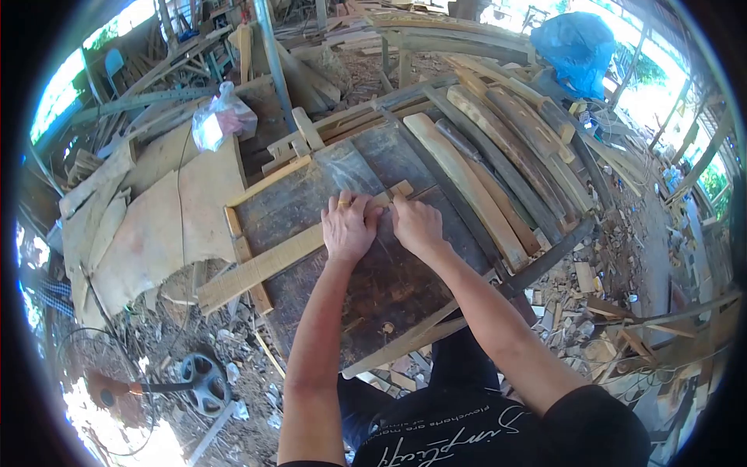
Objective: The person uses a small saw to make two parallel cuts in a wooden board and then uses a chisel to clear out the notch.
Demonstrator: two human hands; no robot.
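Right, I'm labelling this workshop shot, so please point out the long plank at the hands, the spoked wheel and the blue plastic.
Long plank (268, 268): head view, flat face.
Spoked wheel (205, 385): head view, around its hub.
Blue plastic (576, 56): head view, middle of its bulge.

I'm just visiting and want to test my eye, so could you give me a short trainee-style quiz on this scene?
1. True or false: the ring is on the right hand.
2. The left hand lies over a long, pale board made of ____.
3. Which is farther left in the view? A) spoked wheel B) blue plastic C) dark tabletop

Key: 1 false; 2 wood; 3 A.
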